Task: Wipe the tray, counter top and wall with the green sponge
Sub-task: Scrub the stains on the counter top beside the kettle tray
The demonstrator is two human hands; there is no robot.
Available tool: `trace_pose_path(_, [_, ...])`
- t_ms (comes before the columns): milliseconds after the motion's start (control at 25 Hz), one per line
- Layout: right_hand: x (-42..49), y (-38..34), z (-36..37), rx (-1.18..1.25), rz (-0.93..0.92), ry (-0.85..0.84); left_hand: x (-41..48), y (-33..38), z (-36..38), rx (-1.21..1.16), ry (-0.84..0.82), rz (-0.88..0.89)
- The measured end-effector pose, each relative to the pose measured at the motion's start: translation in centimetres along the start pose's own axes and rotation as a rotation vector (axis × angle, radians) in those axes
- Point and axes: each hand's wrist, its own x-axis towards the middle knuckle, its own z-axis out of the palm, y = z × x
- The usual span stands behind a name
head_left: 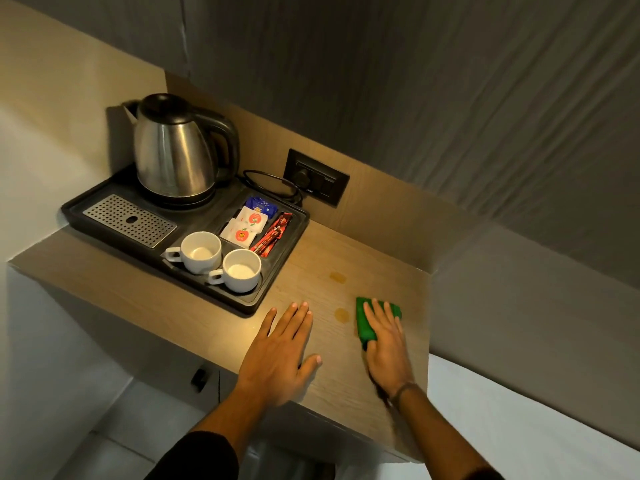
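**Meanwhile, at the right end of the tabletop: a flat palm on the sponge**

Now the right hand (386, 344) presses flat on the green sponge (367, 320) near the tabletop's (194, 306) right edge — fingers spread over it, its grip released rather than clenched, the palm simply bearing down. Two pale brown stains lie just left of the sponge: one (341, 314) beside it, the other (337, 277) farther back. The left hand (282, 355) rests open and flat on the wood near the front edge, holding nothing, its fingertips close to the near right corner of the black tray (277, 271).

That tray fills the left rear part of the tabletop. On it stand a steel kettle (175, 154) at the back, a perforated metal grate (130, 220) on the left, two white cups (221, 261) at the front and a compartment of sachets (256, 225) on the right. Behind it, the wood-panelled wall (381, 202) carries a dark socket plate (317, 176) with the kettle's cord plugged in.
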Motion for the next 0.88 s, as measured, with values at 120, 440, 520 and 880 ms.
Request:
trace_pose_path(120, [-0.2,2.6,-1.4,-0.004,0.042,0.027,0.0,0.1,-0.1,0.001,-0.007,0.004])
trace_pose_path(440, [6.7,-4.0,1.0,0.056,-0.043,-0.073,0.0,0.3,-0.4,-0.015,-0.018,-0.01])
trace_pose_path(520, [3.6,-1.9,0.6,0.038,-0.124,-0.077,0.0,0.3,-0.7,-0.006,-0.022,-0.011])
trace_pose_path(880, [11.1,-6.6,1.4,0.002,-0.117,-0.157,0.1,0.3,-0.4,-0.012,-0.034,-0.021])
